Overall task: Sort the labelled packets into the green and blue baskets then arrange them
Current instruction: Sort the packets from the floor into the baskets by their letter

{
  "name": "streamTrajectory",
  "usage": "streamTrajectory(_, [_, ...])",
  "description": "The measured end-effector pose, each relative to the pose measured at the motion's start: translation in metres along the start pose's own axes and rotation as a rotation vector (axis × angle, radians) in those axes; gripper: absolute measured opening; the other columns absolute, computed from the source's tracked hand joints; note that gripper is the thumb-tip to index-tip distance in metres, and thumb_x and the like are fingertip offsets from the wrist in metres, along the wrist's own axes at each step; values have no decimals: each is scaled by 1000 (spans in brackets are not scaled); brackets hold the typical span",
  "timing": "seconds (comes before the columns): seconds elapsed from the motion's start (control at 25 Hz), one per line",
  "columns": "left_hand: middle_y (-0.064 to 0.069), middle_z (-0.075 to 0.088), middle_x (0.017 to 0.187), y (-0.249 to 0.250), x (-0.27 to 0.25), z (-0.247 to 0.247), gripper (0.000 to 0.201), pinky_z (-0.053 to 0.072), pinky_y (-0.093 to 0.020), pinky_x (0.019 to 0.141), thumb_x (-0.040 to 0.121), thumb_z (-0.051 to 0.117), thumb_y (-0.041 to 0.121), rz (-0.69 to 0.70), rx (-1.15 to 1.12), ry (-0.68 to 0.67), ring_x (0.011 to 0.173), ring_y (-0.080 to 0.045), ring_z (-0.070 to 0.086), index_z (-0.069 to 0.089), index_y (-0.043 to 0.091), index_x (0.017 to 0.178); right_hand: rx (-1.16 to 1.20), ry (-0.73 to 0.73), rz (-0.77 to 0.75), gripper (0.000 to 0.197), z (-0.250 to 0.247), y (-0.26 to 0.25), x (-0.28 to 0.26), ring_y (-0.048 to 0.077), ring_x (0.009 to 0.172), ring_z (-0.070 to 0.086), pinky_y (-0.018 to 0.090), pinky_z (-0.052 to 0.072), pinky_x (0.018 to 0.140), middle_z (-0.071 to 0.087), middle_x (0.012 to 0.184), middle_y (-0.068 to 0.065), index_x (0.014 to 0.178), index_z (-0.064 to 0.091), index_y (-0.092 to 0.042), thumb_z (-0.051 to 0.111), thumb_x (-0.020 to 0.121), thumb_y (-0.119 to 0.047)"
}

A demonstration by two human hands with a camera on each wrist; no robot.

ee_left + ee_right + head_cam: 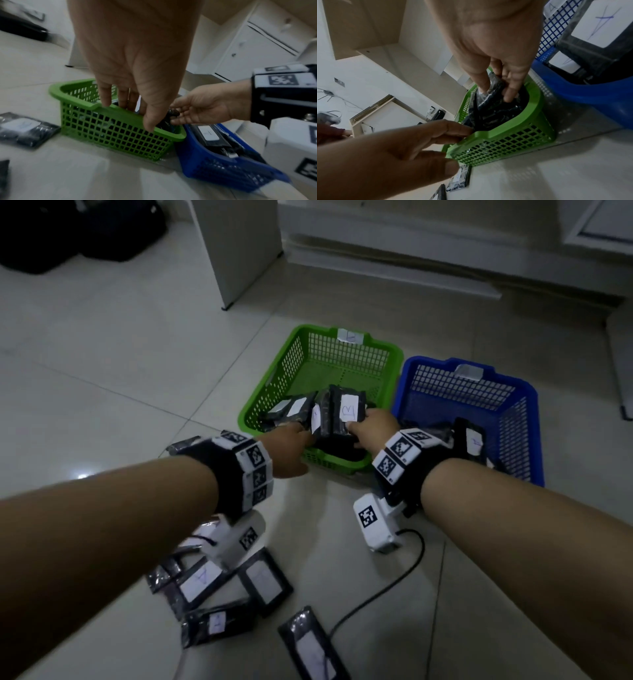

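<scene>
The green basket stands on the floor beside the blue basket. Several black packets with white labels stand and lean in the green basket's near end. My right hand pinches an upright packet labelled B between thumb and fingers, as the right wrist view shows with the right hand on the packet. My left hand reaches over the near rim with straight fingers touching the packets. In the left wrist view the left hand hangs over the green basket.
Packets labelled A lie in the blue basket. Several loose packets are scattered on the tiled floor near me, one beside a black cable. A white cabinet panel and black bags stand further back.
</scene>
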State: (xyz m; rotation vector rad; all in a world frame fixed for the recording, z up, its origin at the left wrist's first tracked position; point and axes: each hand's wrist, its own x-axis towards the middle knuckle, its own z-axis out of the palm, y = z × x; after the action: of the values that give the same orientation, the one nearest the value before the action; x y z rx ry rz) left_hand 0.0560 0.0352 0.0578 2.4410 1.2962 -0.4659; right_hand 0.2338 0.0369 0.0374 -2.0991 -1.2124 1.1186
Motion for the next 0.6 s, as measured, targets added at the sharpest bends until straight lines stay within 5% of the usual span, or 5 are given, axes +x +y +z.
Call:
streamTrajectory(0.08, [-12, 35, 146, -6, -8, -10, 62, 34, -35, 109, 89, 59, 31, 81, 46, -66, 133, -27, 37, 35, 12, 143, -254, 80, -32, 40, 2, 0, -12, 36, 112, 57, 36, 48, 89, 59, 125, 16, 127, 54, -1, 53, 94, -22])
streamTrajectory(0.2, [-5, 39, 142, -21, -32, -4, 52, 37, -31, 105, 89, 59, 27, 178, -79, -36, 129, -23, 43, 44, 18, 137, -199, 212, -87, 52, 14, 6, -41, 33, 127, 46, 35, 41, 106, 40, 142, 16, 145, 38, -10, 50, 95, -17])
streamTrajectory(0.36, [2, 55, 122, -38, -70, 52, 32, 42, -29, 98, 86, 62, 22, 229, -285, 20, 112, -15, 54, 61, 25, 118, -53, 329, -297, 40, 50, 23, -91, 22, 115, 50, 27, 41, 104, 46, 125, 7, 128, 59, -16, 52, 90, -4])
streamTrajectory(0.6, [2, 52, 129, -44, -99, 133, 57, 35, -22, 91, 72, 76, 27, 304, -205, -135, 115, -20, 50, 57, 23, 126, -127, 30, -229, 29, 107, 73, -155, 13, 93, 57, 10, 36, 84, 57, 108, 4, 106, 70, -14, 53, 87, -2])
